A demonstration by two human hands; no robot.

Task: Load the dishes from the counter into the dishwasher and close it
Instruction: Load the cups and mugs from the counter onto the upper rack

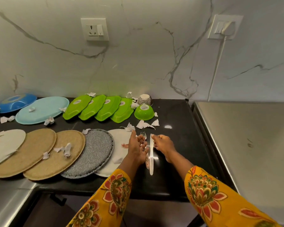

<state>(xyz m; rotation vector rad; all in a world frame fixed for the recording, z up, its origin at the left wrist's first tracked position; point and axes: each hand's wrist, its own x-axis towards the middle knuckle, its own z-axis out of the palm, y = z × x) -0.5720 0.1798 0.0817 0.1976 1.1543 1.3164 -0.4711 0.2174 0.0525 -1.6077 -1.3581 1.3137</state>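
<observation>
Right hand (162,142) pinches white plate (151,154) edge-on, long axis near–far; left hand (138,145) just left, fingers loosely round fork (144,136), tines far

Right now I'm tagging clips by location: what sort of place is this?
Probably a home kitchen: a black stone counter spread with green plastic dishes, a marble-patterned backsplash with a white wall socket.
</observation>
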